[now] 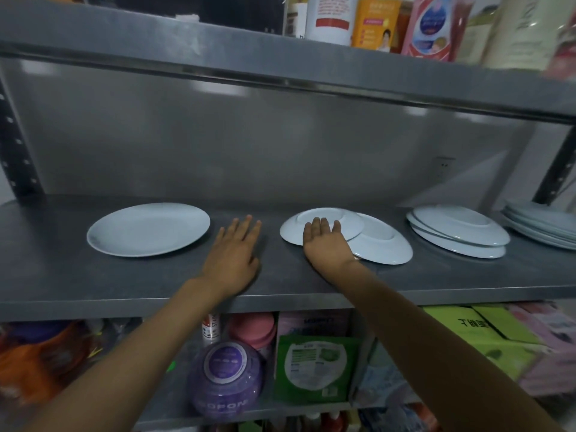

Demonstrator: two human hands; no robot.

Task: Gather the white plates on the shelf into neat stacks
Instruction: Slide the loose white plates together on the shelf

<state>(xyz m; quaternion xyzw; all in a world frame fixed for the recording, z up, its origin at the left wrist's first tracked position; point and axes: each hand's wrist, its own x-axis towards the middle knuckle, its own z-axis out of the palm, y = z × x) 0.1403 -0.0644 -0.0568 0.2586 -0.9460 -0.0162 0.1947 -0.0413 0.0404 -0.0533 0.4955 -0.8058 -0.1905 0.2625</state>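
Right hand [325, 244] lies flat, fingers straight, on the upturned plate [321, 226] that leans on a second plate [381, 241], likely to slide it square. Left hand [235, 251] hovers open, empty, left of that plate. Further left, a lone plate [149, 229]; right, a skewed stack [458, 232]. Smooth glossy rounds on dull steel shelf [124, 282].

Your right hand [325, 244] covers the near rim of the upside-down plate [321, 224], so you can't tell if fingers curl under it. That plate hides part of the plate beneath [383, 244]. Far-right stack [542, 224] is cut off by the frame edge; count unclear. Top-shelf bottles [374, 20] are cropped and blurred, labels unreadable. Lower-shelf packages [314, 366] are too blurry to read.
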